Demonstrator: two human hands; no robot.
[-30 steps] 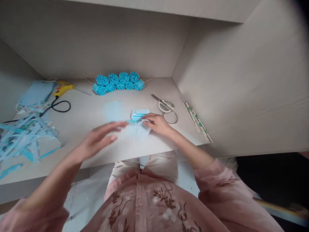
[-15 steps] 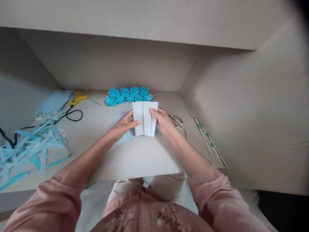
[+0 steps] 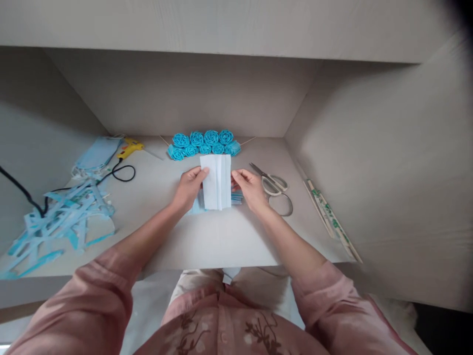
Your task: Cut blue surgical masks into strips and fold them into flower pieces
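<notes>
A white pleated face mask (image 3: 217,183), without visible ear loops, is held upright above the table. My left hand (image 3: 189,186) grips its left edge, thumb on the front and fingers behind. At the right edge, my right hand (image 3: 250,187) is closed, with thumb and fingertips pinched at the border; the fingers behind are partly hidden. Light blue pleated pieces (image 3: 237,198) lie below and behind the mask, mostly covered by it. Just beyond stands a double row of blue rolled flowers (image 3: 205,143).
Right of my right hand lie scissors (image 3: 271,181) and a roll of tape (image 3: 281,204). Thin sticks (image 3: 332,219) rest along the right wall. On the left are a yellow glue gun (image 3: 130,147) with its cord, stacked blue masks (image 3: 99,153) and cut blue strips (image 3: 62,219).
My right hand has moved from the mask's front face to its right edge. The left thumb has shifted higher on the mask. The scissors now show fully as the view shifts slightly.
</notes>
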